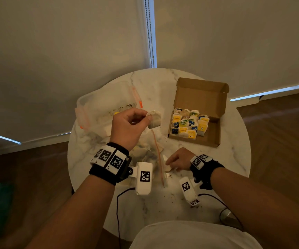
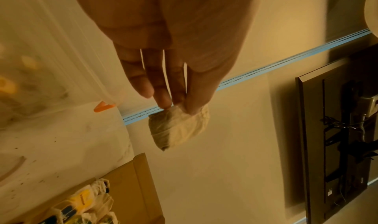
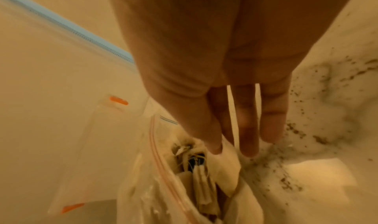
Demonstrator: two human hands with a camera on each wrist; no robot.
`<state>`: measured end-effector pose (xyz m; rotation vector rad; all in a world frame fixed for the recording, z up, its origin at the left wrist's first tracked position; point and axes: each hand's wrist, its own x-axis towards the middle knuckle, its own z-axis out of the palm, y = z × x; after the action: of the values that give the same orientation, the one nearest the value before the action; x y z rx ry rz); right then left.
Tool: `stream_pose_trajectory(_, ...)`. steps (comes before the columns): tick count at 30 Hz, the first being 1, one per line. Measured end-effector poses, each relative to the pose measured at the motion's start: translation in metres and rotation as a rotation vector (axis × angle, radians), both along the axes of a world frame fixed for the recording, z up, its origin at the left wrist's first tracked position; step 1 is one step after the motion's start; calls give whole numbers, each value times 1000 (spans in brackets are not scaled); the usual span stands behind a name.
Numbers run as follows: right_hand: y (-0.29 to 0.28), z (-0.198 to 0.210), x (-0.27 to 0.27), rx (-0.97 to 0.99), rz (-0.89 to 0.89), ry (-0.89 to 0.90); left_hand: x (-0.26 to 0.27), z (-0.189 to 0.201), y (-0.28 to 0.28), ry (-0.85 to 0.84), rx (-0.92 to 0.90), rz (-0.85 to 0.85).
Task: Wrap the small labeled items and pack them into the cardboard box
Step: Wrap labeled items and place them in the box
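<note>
1. Sitting near the far-left edge of the desk: a clear plastic container with orange clips, seemingly holding a few loose items, blurred.
2. Pinching a wrapped tea bag between thumb and fingertips of the left hand, raised above the middle of the desk; bundle hanging free below the fingertips in the left wrist view, touching nothing else.
3. Lying toward the near middle of the desk: a zip bag with a red seal strip, with more unwrapped bags showing inside.
4. Resting the right hand at the mouth of the zip bag, fingers nearly straight and gripping nothing; whether touching a paper piece there, unclear.
5. Standing open at the far-right part of the desk: the cardboard box, rows of labeled items filling its left portion, bare floor remaining on its right.
6. Judging the step: carrying a finished bundle toward the box.
7. Needing next: moving the left hand rightward over the bare part of the box, lowering and releasing beside the packed rows without disturbing them.
</note>
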<state>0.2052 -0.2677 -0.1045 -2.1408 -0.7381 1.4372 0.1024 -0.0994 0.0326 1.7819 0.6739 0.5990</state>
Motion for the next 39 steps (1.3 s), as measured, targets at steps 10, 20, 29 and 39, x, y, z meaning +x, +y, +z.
stream_pose_trajectory(10,-36,63,38,235,-196,-255,4,2,-3,12,-60,-19)
stream_pose_trajectory(20,-35,115,46,472,-163,-426,3,5,-7,47,-56,-88)
stream_pose_trajectory(29,-17,147,48,628,-340,-369,2,11,-13,44,-98,-136)
stream_pose_trajectory(39,13,166,43,737,-181,-335,9,15,-23,81,-101,-387)
